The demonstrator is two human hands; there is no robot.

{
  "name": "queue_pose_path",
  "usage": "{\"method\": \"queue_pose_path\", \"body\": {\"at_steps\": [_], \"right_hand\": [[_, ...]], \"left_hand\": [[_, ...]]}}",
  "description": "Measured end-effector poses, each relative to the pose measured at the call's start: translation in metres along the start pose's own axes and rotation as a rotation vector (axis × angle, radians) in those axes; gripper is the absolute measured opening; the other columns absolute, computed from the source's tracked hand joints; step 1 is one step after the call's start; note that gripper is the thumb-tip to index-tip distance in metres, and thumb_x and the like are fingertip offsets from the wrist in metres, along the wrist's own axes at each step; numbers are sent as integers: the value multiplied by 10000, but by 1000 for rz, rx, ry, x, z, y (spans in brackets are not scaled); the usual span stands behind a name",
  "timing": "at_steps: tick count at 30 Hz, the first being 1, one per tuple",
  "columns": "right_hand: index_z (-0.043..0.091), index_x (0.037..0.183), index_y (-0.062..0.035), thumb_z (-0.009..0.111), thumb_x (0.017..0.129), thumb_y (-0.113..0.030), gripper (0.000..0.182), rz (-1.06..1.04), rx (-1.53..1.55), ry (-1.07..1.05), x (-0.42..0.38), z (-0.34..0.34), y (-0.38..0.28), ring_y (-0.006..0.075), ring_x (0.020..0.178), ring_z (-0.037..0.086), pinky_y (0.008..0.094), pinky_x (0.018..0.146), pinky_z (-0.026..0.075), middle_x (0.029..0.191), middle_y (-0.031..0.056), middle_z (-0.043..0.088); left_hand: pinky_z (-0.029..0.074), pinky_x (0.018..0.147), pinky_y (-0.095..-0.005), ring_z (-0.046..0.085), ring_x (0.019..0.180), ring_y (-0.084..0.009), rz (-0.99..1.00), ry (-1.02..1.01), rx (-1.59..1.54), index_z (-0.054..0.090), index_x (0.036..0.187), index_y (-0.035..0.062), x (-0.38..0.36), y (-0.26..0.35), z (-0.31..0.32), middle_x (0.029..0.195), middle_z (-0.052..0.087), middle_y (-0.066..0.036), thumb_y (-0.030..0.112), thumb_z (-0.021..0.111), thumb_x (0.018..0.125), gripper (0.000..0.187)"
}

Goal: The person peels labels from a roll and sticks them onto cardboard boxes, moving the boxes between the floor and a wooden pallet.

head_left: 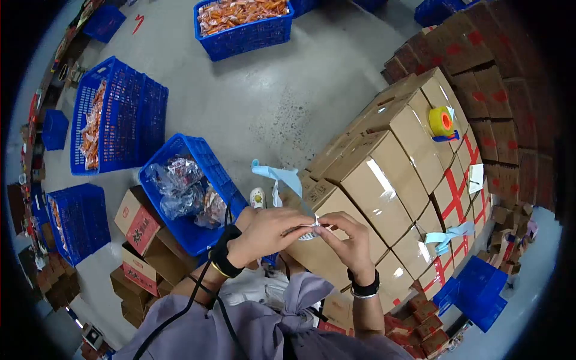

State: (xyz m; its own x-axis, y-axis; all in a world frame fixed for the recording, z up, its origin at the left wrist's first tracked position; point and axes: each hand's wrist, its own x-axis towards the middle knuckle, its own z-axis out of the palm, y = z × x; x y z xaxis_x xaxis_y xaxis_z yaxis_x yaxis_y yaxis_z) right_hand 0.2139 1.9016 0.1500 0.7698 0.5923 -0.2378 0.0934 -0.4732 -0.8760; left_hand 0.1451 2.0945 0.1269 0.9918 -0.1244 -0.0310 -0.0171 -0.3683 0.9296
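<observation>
My left hand (264, 237) is closed, its thumb and fingertips pinched together at a small white piece with dark printed marks (308, 234), possibly a label. Facing it, my right hand (350, 240) pinches at the same spot, fingertips almost touching the left ones. A light blue strip (282, 175) runs from my fingers up and to the left, its far end curled and hanging loose. Fingers cover part of the white piece. Beneath and to the right of the hands are stacked brown cartons (375, 180). Another light blue strip (450, 236) lies on the cartons.
A yellow tape roll on a blue dispenser (442, 122) sits on the cartons. To the left, a blue crate (207, 159) holds clear plastic bags, near open cartons (141, 225). Blue crates of orange-wrapped items (243, 39) stand farther off. Dark cords (201, 288) hang by my left arm.
</observation>
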Motion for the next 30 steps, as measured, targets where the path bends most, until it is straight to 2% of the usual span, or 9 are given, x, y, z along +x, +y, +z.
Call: {"method": "queue_pose_path", "body": {"at_steps": [6, 7, 9, 12, 16, 20, 21, 25, 30], "right_hand": [[647, 859, -13, 693, 792, -94, 115, 128, 155, 105, 15, -17, 24, 160, 783, 627, 259, 670, 473, 862, 76, 656], [632, 832, -9, 682, 788, -75, 94, 126, 153, 129, 25, -18, 28, 152, 772, 620, 252, 661, 465, 874, 86, 654], [602, 779, 0, 661, 781, -37, 70, 123, 152, 172, 54, -15, 37, 135, 752, 606, 240, 641, 450, 899, 106, 649], [521, 684, 3, 607, 751, 33, 113, 53, 372, 263, 121, 0, 47, 131, 699, 577, 237, 636, 441, 964, 149, 633], [525, 762, -55, 554, 767, -153, 102, 365, 1016, 643, 193, 35, 76, 200, 859, 534, 318, 795, 436, 967, 154, 590], [557, 793, -53, 509, 901, -160, 160, 367, 1087, 1115, 253, 51, 85, 99, 757, 520, 241, 725, 431, 894, 77, 602], [615, 902, -28, 517, 941, -226, 225, 340, 1119, 1045, 261, 43, 86, 90, 770, 511, 239, 751, 417, 862, 33, 598], [631, 1023, -17, 554, 933, -228, 242, 447, 980, 1326, 291, 16, 83, 82, 831, 529, 241, 784, 414, 920, 24, 618], [579, 1002, -38, 624, 879, -101, 145, 274, 837, 1644, 346, -33, 116, 101, 883, 547, 261, 815, 437, 952, 30, 599]], "left_hand": [[475, 685, -330, 611, 791, -284, -139, -132, -271, 626, 1041, 55, 45, -14, 7, 889, 629, -129, 125, 605, 856, 200], [468, 701, -274, 610, 803, -166, -120, -146, -301, 625, 1053, 17, 57, -26, 4, 911, 641, -101, 108, 606, 868, 207], [468, 711, -272, 600, 807, -144, -213, -271, -431, 616, 1081, 19, 84, -51, -13, 919, 645, -97, 121, 595, 881, 225], [457, 719, -249, 561, 817, -88, -253, -473, -519, 585, 1134, 6, 132, -111, -49, 915, 644, -69, 138, 567, 911, 260], [447, 740, -234, 541, 848, -68, -475, -650, -621, 584, 1132, 0, 172, -226, -91, 935, 627, -18, 164, 576, 916, 271], [449, 774, -223, 553, 882, -68, -580, -580, -371, 595, 1121, -8, 191, -294, -157, 962, 633, -12, 169, 587, 912, 275], [451, 777, -222, 557, 883, -69, -617, -515, -390, 597, 1120, -10, 199, -300, -172, 958, 635, -11, 166, 588, 911, 274], [461, 741, -218, 561, 826, -67, -674, -339, -441, 604, 1099, -15, 255, -304, -213, 921, 638, -3, 132, 588, 904, 245], [456, 718, -210, 549, 803, -49, -531, -268, -350, 602, 1096, -15, 361, -269, -212, 906, 628, 3, 124, 577, 910, 234]]}}
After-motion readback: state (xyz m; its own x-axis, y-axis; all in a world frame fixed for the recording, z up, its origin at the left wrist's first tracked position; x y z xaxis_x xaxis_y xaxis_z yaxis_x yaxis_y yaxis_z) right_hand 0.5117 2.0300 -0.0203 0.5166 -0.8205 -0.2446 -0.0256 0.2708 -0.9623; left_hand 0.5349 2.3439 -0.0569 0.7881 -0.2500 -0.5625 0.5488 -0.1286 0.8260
